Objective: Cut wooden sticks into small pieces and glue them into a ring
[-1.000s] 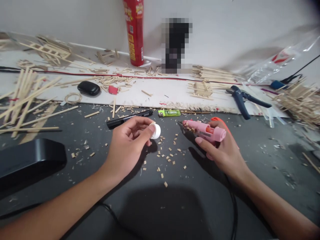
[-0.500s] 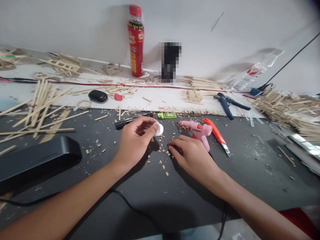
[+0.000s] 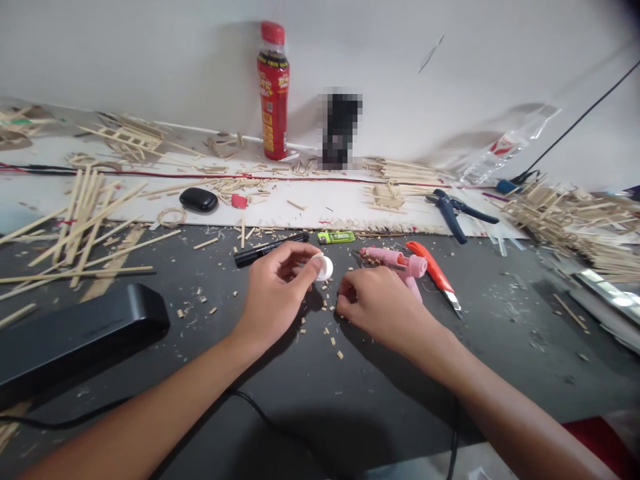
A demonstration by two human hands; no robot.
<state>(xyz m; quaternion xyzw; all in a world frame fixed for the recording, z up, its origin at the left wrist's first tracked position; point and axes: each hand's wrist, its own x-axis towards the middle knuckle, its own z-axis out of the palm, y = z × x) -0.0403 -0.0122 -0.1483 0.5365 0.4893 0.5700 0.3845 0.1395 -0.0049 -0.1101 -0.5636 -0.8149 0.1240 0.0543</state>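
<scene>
Dark tabletop strewn with wood chips runs back to a white board along the far edge. Near the middle, the left hand pinches a small white cap between thumb and forefinger. Just beside it, the right hand rests curled on the surface, fingertips pressed together over the chips. A pink glue gun lies just behind it, beside an orange cutter.

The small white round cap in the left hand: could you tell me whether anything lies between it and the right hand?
Nothing solid stands between them. The small white round cap sits in the left hand's fingertips, and the right hand rests just beside it. Only small wood chips lie scattered on the dark tabletop below the gap.
</scene>
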